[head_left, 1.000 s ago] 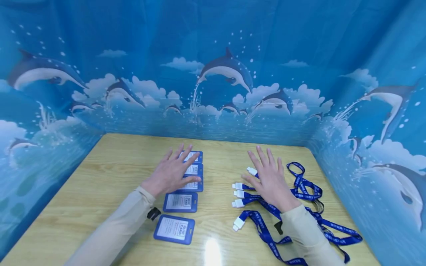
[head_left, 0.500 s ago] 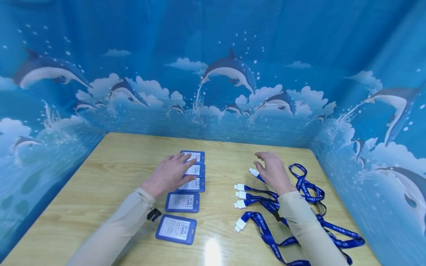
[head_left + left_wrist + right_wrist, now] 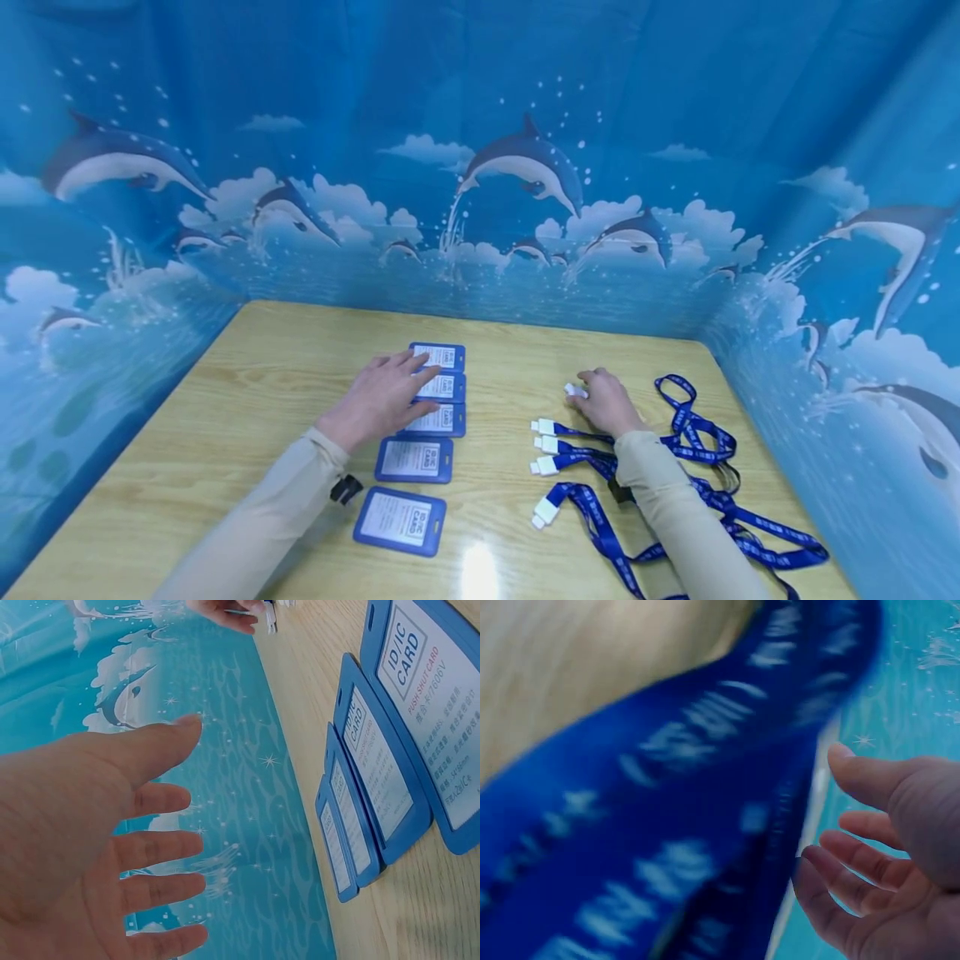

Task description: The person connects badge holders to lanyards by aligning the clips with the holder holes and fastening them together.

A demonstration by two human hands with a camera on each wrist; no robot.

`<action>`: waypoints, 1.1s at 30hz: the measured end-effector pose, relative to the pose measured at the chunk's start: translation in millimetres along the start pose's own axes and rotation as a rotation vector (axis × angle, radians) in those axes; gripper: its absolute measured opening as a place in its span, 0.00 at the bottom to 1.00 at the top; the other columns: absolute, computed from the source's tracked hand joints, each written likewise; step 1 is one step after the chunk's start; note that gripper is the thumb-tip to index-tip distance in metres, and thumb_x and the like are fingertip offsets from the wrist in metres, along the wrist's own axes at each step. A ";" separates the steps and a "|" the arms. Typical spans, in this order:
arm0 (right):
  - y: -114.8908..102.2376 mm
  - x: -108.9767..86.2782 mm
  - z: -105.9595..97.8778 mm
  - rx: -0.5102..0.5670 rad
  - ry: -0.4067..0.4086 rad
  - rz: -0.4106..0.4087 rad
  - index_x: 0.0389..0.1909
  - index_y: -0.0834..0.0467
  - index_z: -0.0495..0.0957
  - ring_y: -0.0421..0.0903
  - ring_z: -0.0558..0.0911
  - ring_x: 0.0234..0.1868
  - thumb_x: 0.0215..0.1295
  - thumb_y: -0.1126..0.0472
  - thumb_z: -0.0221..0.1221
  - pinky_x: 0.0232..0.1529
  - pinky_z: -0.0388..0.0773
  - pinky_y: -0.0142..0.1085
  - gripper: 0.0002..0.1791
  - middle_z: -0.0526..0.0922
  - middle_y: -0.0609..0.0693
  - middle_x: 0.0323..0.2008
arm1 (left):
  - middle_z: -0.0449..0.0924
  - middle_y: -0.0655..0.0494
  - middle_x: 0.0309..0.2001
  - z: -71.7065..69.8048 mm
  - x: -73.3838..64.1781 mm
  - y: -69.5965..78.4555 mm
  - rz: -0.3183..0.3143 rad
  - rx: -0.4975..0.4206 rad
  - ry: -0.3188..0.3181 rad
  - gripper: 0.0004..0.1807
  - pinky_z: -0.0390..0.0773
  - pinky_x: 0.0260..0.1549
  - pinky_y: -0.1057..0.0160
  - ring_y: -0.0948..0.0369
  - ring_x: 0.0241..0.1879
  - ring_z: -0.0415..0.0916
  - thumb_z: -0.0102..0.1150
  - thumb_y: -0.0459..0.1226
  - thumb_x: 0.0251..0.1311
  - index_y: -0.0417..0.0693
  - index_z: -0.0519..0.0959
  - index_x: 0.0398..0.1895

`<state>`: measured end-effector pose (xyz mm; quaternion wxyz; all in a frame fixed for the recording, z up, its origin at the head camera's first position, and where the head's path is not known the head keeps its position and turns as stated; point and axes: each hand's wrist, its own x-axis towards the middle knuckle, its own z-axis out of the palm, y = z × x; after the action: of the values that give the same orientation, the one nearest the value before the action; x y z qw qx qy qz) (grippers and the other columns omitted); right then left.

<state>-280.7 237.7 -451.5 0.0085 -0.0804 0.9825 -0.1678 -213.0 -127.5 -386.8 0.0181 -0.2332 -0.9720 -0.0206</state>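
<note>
From my end, the work sits at the right hand (image 3: 606, 402), down at the farthest white end fitting (image 3: 574, 390) of the blue lanyards. Its fingers are bent around that fitting in the head view, yet the right wrist view shows a gap between thumb and fingertips, with a blurred strap in front. I cannot tell whether it has pinched anything. The fitting lies on the surface (image 3: 502, 375), apart from the row of three similar fittings and a nearer one at a slant.

To take it well, I'd set thumb and forefinger on opposite sides of the hard fitting, rather than on the soft strap, and lift gently. The straps overlap on the right, under and beside the sleeve, so a quick pull could drag the neighbours along; I'd raise a little, watch for slack, then draw it clear.

The left hand (image 3: 378, 400) holds nothing, its fingers straight and spread, and masks part of the three far card holders in the head view. I'd hold it clear so the nearest blue card holder (image 3: 400, 521) and the others don't get nudged out of their column.
</note>
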 end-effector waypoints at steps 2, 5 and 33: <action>3.2 -1.0 4.2 -0.013 -0.003 -0.007 0.60 0.71 0.77 0.62 0.82 0.48 0.67 0.55 0.67 0.53 0.81 0.55 0.28 0.80 0.67 0.49 | 0.63 0.44 0.75 0.0 0.1 0.6 -0.003 0.009 -0.009 0.35 0.62 0.72 0.37 0.43 0.75 0.59 0.58 0.58 0.68 0.54 0.68 0.74; 6.6 -1.8 9.1 -0.024 0.010 -0.012 0.57 0.70 0.79 0.59 0.82 0.45 0.66 0.55 0.67 0.49 0.82 0.53 0.26 0.81 0.65 0.46 | 0.63 0.44 0.75 0.0 0.5 1.2 -0.006 0.012 -0.016 0.35 0.62 0.72 0.37 0.42 0.74 0.60 0.58 0.58 0.68 0.54 0.69 0.73; -11.5 -3.0 -12.7 0.036 0.091 -0.026 0.58 0.68 0.79 0.56 0.81 0.45 0.70 0.62 0.63 0.47 0.82 0.50 0.19 0.79 0.62 0.47 | 0.81 0.44 0.61 7.5 8.9 -2.0 -0.038 -0.014 -0.036 0.41 0.77 0.61 0.41 0.48 0.53 0.82 0.57 0.56 0.70 0.49 0.58 0.79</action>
<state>-276.6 231.7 -435.8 -0.0368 -0.0853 0.9776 -0.1891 -222.0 -124.9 -393.9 -0.0013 -0.2153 -0.9763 -0.0233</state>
